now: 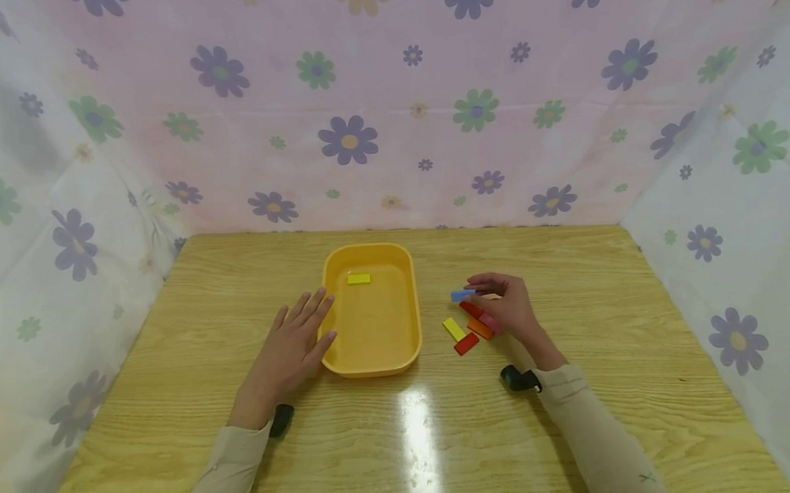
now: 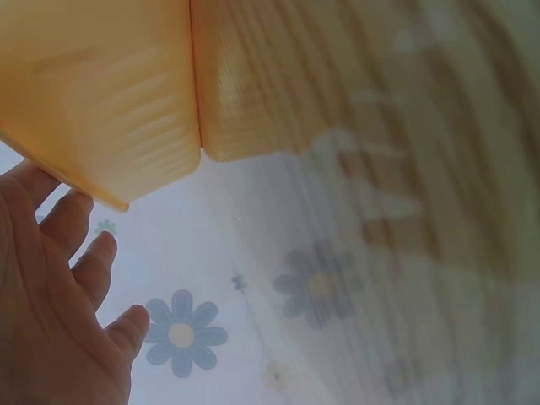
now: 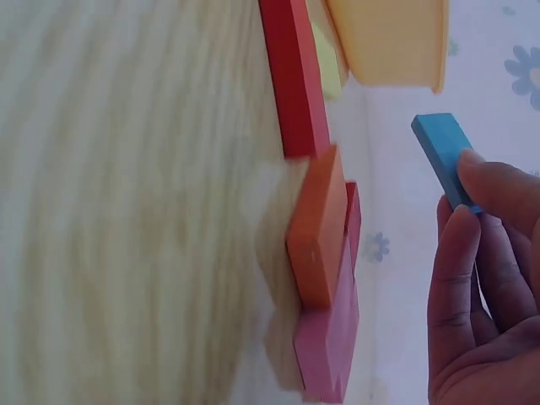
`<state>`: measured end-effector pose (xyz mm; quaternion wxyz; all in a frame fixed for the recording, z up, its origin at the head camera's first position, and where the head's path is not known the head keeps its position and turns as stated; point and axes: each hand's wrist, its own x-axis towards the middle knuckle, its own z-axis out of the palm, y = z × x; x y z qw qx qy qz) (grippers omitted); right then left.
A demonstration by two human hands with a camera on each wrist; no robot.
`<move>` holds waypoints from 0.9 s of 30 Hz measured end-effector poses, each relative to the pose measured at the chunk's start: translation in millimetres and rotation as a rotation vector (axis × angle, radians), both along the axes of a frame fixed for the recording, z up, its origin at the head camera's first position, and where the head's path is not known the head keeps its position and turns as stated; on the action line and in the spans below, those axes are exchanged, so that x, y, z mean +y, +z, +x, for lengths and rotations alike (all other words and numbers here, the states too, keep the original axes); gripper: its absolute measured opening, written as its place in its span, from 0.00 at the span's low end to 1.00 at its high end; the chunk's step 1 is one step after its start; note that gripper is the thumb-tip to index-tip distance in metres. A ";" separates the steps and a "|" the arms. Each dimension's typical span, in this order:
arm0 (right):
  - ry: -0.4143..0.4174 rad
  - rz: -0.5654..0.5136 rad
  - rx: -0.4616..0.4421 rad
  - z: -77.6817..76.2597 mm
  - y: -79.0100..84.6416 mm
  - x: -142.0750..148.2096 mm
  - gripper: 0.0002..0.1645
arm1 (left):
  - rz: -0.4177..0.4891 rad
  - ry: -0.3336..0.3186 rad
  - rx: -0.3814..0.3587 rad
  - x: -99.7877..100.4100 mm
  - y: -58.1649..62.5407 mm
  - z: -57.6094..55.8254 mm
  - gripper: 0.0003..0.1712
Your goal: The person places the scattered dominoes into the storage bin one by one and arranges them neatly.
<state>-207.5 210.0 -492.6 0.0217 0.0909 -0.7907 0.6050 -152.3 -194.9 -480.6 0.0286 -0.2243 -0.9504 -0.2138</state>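
My right hand [image 1: 507,305] pinches a blue block [image 3: 445,156] between thumb and fingers, above the loose blocks on the table. Below it lie an orange block [image 3: 317,232], a pink block [image 3: 327,346], a red block [image 1: 466,344] and a yellow block [image 1: 454,329], with another red block [image 1: 470,309] partly behind the fingers. My left hand [image 1: 296,348] has its fingers spread and rests on the left rim of the yellow-orange tray [image 1: 373,344]. Inside the tray, toward its far end, lies one yellow block [image 1: 359,280].
The wooden table [image 1: 579,430] meets a flowered cloth [image 1: 391,172] at the back and at both sides. Dark wrist devices show under each forearm, one at the left wrist [image 1: 281,421] and one at the right wrist [image 1: 519,379].
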 end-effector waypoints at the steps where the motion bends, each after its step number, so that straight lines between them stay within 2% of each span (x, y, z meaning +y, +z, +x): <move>1: -0.001 0.002 -0.007 0.9 -0.3 -1.4 0.19 | 0.001 0.000 0.000 0.0 -0.2 -0.1 0.37; 8: -0.021 -0.103 -0.079 6.3 -1.6 -11.2 0.20 | 0.003 -0.001 0.003 -0.3 -0.8 -0.3 0.37; 13: -0.012 -0.181 -0.081 12.1 0.1 -18.7 0.21 | 0.000 0.000 -0.003 -0.2 -0.3 -0.1 0.37; 19: 0.010 -0.188 -0.078 18.6 6.0 -29.7 0.25 | 0.000 0.003 -0.010 -0.2 -1.2 -0.2 0.37; 27: 0.046 -0.210 -0.077 21.9 13.3 -44.4 0.22 | 0.002 0.006 -0.015 -0.4 -2.5 -0.9 0.38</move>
